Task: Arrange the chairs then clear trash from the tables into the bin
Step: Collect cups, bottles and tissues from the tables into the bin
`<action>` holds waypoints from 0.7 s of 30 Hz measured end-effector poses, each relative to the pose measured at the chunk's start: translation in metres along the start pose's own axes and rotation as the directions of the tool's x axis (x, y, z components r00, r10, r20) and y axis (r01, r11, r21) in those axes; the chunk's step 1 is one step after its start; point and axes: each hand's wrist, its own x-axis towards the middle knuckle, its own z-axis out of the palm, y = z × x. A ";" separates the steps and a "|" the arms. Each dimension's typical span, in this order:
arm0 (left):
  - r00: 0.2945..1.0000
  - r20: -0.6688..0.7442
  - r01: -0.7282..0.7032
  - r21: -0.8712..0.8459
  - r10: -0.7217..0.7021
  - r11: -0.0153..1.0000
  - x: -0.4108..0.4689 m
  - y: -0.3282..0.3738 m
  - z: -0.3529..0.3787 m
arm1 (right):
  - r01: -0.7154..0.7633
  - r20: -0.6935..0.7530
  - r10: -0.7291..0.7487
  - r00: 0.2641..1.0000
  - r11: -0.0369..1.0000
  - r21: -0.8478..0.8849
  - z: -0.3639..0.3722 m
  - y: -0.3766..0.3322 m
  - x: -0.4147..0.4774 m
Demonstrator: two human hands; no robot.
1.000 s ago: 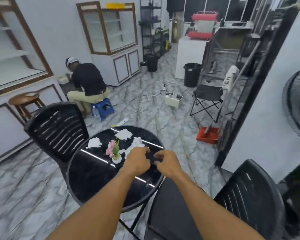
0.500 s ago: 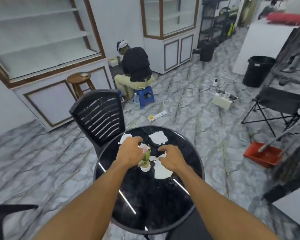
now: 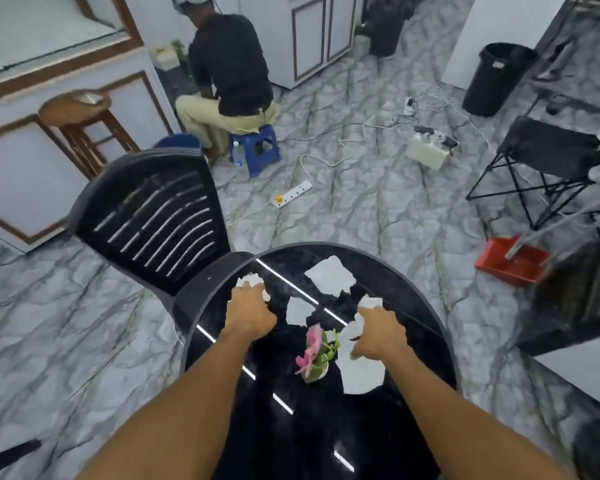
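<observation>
A round black table carries several torn white paper scraps. My left hand is closed over a crumpled scrap at the table's far left edge. My right hand presses down on a scrap at the right, its fingers curled; a larger white piece lies under its wrist. Two more scraps lie loose between and beyond my hands. A small pot with a pink flower stands mid-table. A black plastic chair is pushed against the table's left side. The black bin stands far right.
A person sits on a blue stool beyond the chair, facing a white cabinet. A power strip and cables trail across the marble floor. A folding black chair and a red dustpan are on the right. A wooden stool stands left.
The view has tipped down and closer to the table. My left hand moved out to the far-left scrap and my right hand went right onto another scrap.
</observation>
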 end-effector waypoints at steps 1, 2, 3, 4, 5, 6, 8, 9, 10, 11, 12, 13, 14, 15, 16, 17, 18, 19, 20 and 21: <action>0.999 0.031 0.006 0.062 -0.008 0.998 0.012 -0.006 0.006 | -0.041 0.046 0.043 0.998 0.998 -0.039 0.009 0.000 0.005; 0.998 0.054 0.019 0.105 -0.025 0.994 0.023 -0.011 0.011 | -0.068 0.071 0.074 0.995 0.995 -0.071 0.017 -0.001 0.009; 0.996 0.073 0.033 0.123 -0.042 0.992 0.033 -0.017 0.017 | -0.084 0.070 0.090 0.993 0.992 -0.094 0.024 -0.002 0.013; 0.994 0.093 0.040 0.124 -0.052 0.991 0.041 -0.021 0.022 | -0.090 0.048 0.095 0.994 0.990 -0.105 0.031 -0.003 0.017; 0.992 0.116 0.034 0.118 -0.048 0.992 0.047 -0.024 0.029 | -0.085 0.011 0.087 0.996 0.992 -0.094 0.035 -0.005 0.021; 0.991 0.135 0.009 0.112 -0.024 0.994 0.052 -0.026 0.035 | -0.070 -0.024 0.069 0.997 0.996 -0.060 0.038 -0.007 0.026; 0.983 0.164 -0.097 0.106 0.079 0.990 0.055 -0.022 0.047 | -0.021 -0.058 0.023 0.998 0.999 0.035 0.038 -0.013 0.036; 0.974 0.165 -0.172 0.108 0.153 0.979 0.054 -0.018 0.054 | -0.006 -0.067 0.011 0.998 0.997 0.080 0.036 -0.017 0.040; 0.962 0.163 -0.239 0.117 0.219 0.964 0.053 -0.012 0.060 | 0.005 -0.081 0.005 0.997 0.993 0.117 0.034 -0.021 0.045; 0.948 0.161 -0.295 0.119 0.274 0.948 0.052 -0.006 0.067 | 0.013 -0.093 0.000 0.996 0.990 0.138 0.033 -0.025 0.049; 0.937 0.165 -0.330 0.120 0.309 0.937 0.053 0.000 0.072 | 0.019 -0.102 -0.004 0.995 0.989 0.144 0.031 -0.028 0.053; 0.927 0.162 -0.360 0.125 0.339 0.925 0.054 0.003 0.076 | 0.034 -0.108 -0.019 0.994 0.990 0.135 0.030 -0.031 0.056; 0.917 0.159 -0.387 0.134 0.365 0.913 0.054 0.005 0.078 | 0.056 -0.113 -0.043 0.993 0.992 0.114 0.029 -0.033 0.059; 0.904 0.157 -0.419 0.146 0.398 0.896 0.055 0.007 0.080 | 0.072 -0.114 -0.062 0.992 0.993 0.091 0.029 -0.034 0.062; 0.896 0.155 -0.438 0.154 0.416 0.886 0.057 0.008 0.080 | 0.081 -0.110 -0.072 0.991 0.994 0.077 0.028 -0.034 0.065; 0.892 0.174 -0.442 0.140 0.417 0.886 0.060 0.009 0.078 | 0.087 -0.105 -0.080 0.991 0.994 0.069 0.027 -0.034 0.068; 0.896 0.187 -0.427 0.110 0.404 0.897 0.063 0.009 0.077 | 0.095 -0.099 -0.088 0.991 0.993 0.065 0.025 -0.035 0.071; 0.892 0.214 -0.421 0.067 0.399 0.905 0.067 0.010 0.075 | 0.104 -0.089 -0.098 0.991 0.992 0.065 0.024 -0.035 0.074; 0.894 0.213 -0.407 0.021 0.393 0.913 0.072 0.012 0.072 | 0.118 -0.078 -0.113 0.991 0.991 0.060 0.022 -0.036 0.077; 0.893 0.195 -0.411 -0.012 0.406 0.911 0.079 0.015 0.069 | 0.135 -0.064 -0.132 0.989 0.990 0.045 0.019 -0.037 0.082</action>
